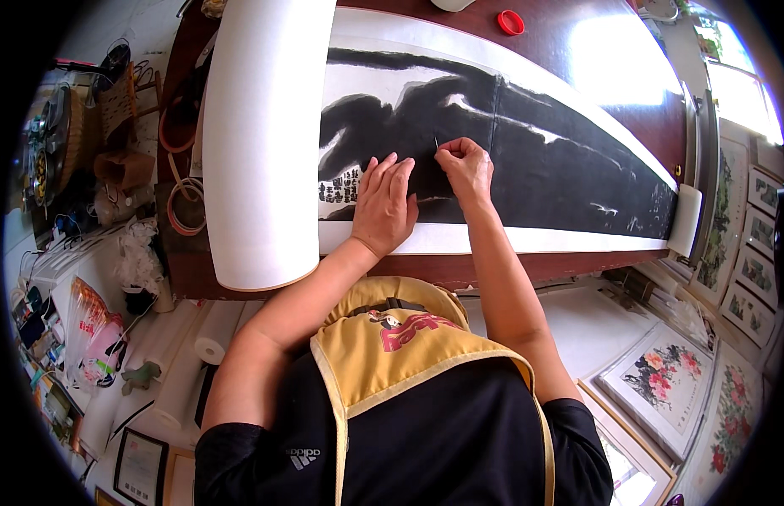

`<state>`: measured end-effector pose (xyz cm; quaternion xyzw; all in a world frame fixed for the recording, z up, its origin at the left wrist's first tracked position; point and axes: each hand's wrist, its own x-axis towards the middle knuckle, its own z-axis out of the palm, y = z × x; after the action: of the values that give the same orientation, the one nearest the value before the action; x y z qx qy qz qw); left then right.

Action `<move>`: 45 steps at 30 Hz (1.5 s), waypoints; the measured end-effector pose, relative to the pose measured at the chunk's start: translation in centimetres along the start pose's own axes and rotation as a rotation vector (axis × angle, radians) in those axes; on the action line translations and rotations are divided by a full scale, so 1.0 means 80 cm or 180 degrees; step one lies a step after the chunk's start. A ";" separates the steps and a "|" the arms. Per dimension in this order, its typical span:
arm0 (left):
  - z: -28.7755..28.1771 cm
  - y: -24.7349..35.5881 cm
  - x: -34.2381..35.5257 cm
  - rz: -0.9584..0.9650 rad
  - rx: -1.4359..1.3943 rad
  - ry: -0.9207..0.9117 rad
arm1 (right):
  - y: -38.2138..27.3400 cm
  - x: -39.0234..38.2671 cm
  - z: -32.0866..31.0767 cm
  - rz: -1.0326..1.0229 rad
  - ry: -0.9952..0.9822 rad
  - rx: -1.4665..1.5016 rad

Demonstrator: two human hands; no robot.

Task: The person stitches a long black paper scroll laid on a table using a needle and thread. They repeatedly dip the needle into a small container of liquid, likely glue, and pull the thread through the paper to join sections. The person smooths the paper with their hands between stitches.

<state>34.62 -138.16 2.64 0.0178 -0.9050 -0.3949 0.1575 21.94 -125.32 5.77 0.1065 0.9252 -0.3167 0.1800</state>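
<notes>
A long black-and-white ink painting point(561, 181) with white paper borders lies across the dark red table point(544, 34). My left hand point(383, 202) rests flat on it with the fingers stretched out, beside a small block of black writing point(340, 192). To its right, my right hand point(468, 173) is closed in a pinch just over the dark part of the painting. A thin, pale sliver point(436, 143) sticks up from its fingertips; its exact kind is too small to make out. A thick white paper roll point(264, 152) covers the painting's left end.
Near the far edge lies a red round lid point(511, 22). A smaller white roll point(684, 221) is at the table's right end. A tape roll point(186, 207) sits at the left edge. Framed flower paintings point(657, 375) lean at lower right; paper rolls point(177, 371) stand at lower left.
</notes>
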 end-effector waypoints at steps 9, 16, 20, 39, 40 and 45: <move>0.000 0.000 0.000 -0.0010 0.0009 -0.0035 | 0.003 -0.006 0.004 -0.0303 0.0158 -0.0056; 0.002 -0.001 -0.001 -0.0029 -0.0055 -0.0081 | 0.001 -0.012 0.004 -0.0315 0.0177 -0.0134; 0.001 -0.001 -0.001 -0.0024 -0.0035 -0.0071 | 0.005 -0.011 0.009 -0.0379 0.0252 -0.0145; 0.000 -0.001 -0.001 -0.0024 -0.0034 -0.0134 | -0.009 -0.014 0.008 -0.0251 0.0332 -0.0160; 0.001 -0.001 -0.001 -0.0025 -0.0063 -0.0149 | -0.011 -0.014 0.009 -0.0250 0.0360 -0.0156; 0.001 -0.001 -0.001 -0.0013 -0.0057 -0.0137 | -0.011 -0.013 0.015 -0.0244 0.0490 -0.0096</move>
<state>34.71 -138.18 2.50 0.0097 -0.9045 -0.4036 0.1373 22.97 -126.82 5.78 0.0923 0.9443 -0.3004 0.0977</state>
